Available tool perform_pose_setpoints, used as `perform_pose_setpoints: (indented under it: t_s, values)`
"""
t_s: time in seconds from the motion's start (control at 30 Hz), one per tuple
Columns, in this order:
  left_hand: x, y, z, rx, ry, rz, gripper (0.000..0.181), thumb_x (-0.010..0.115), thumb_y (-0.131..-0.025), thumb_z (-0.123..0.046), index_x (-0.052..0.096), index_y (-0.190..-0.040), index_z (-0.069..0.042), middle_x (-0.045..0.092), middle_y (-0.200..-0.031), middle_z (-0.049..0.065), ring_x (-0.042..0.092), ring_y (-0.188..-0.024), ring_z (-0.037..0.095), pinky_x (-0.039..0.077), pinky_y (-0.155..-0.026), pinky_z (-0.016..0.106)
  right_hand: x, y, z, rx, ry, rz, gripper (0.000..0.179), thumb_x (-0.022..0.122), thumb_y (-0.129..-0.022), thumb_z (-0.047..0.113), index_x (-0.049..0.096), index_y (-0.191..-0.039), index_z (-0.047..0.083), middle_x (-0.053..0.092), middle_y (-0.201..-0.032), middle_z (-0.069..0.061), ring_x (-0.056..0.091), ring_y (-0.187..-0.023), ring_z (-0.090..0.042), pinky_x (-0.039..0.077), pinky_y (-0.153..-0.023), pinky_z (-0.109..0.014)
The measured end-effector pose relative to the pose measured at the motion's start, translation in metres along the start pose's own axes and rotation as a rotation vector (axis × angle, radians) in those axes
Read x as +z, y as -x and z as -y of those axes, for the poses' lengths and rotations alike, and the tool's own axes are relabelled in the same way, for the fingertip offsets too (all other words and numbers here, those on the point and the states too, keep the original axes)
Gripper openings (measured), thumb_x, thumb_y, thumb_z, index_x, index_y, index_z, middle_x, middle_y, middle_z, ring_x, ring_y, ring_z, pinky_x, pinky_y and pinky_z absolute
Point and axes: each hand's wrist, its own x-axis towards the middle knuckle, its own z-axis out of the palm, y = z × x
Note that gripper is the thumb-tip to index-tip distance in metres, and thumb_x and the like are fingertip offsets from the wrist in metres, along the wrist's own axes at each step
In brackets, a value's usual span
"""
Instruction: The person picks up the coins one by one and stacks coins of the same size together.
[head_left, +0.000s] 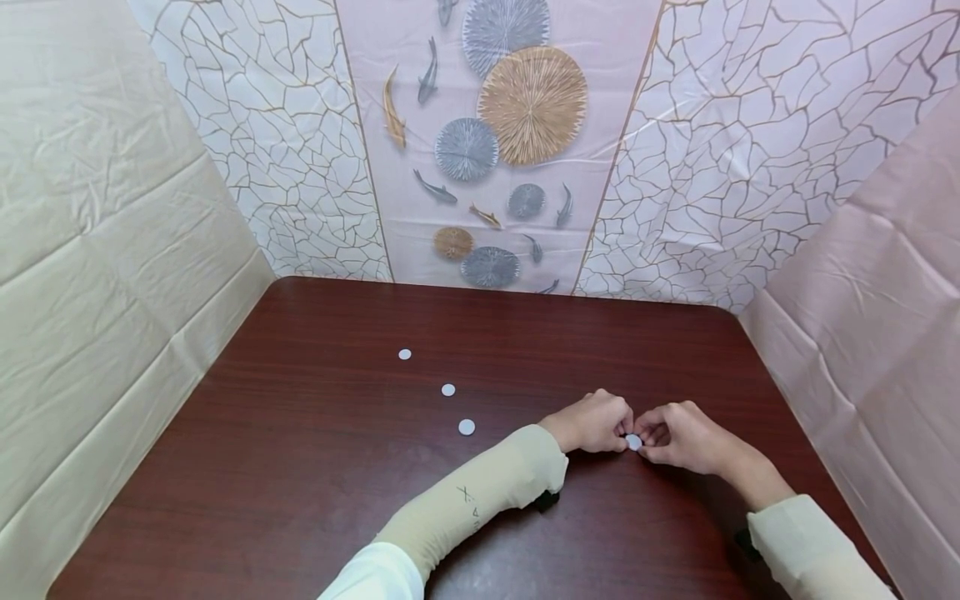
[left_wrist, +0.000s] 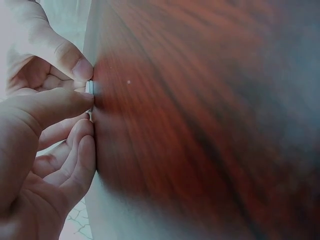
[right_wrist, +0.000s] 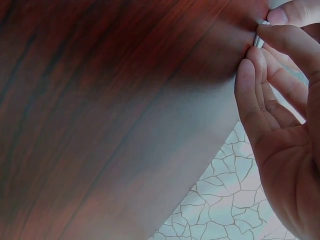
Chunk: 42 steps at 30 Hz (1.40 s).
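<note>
A small white disc [head_left: 633, 442] lies at the tabletop on the right side, between the fingertips of both hands. My left hand [head_left: 596, 422] pinches it from the left with thumb and curled fingers. From the right, my right hand [head_left: 686, 437] holds its opposite edge the same way. Seen edge-on in the left wrist view, the disc [left_wrist: 89, 88] shows a line along its rim, like two thin layers stacked. In the right wrist view the disc [right_wrist: 259, 36] is partly covered by the thumb.
Three more white discs lie in a slanting row left of the hands: a far one [head_left: 405, 354], a middle one [head_left: 447, 390] and a near one [head_left: 467, 427]. The dark red wooden table [head_left: 300, 467] is bordered by hanging patterned cloth [head_left: 300, 167] at the back and sides.
</note>
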Motion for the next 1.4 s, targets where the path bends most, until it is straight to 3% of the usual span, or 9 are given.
perform_pose_setpoints:
  t_s: [1.4]
  values:
    - [0.0004,0.0016,-0.0010,0.018,0.017,-0.009,0.005,0.080,-0.094,-0.020,0.078,-0.099,-0.020,0.073,-0.090,-0.014,0.062,-0.081,-0.007,0.046,-0.074,0.008,0.0009,0.0022,0.0002,-0.007,-0.018,-0.008,0.021,0.087,-0.079,0.005,0.077,-0.098,0.007,0.077,-0.089,0.001,0.072,-0.076,-0.005,0.061,-0.067,-0.025]
